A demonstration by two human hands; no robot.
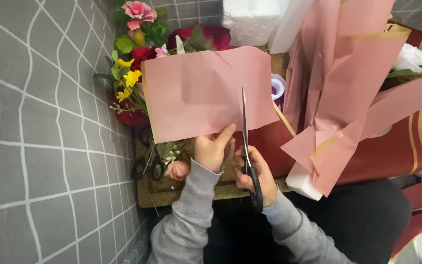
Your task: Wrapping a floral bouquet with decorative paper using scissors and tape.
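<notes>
The paper sheet (pixel 206 93) is dusty pink with a thin gold edge. Left of it, the flowers (pixel 140 44) are pink, deep red and yellow with green leaves. Right of it, more wrapping paper (pixel 348 73) is the same pink with gold stripes, over dark red sheets (pixel 396 151) with gold bands. Grey floor (pixel 35 146), white grid lines. Scissors (pixel 251 161) have black handles, and the sleeves (pixel 191 215) are grey.

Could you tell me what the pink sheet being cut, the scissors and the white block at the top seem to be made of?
Pink sheet: matte wrapping paper, apparently; it creases and has a torn top edge. Scissors: shiny metal blades, dark handles, probably plastic. White block: looks like foam, by its grainy white surface.
</notes>
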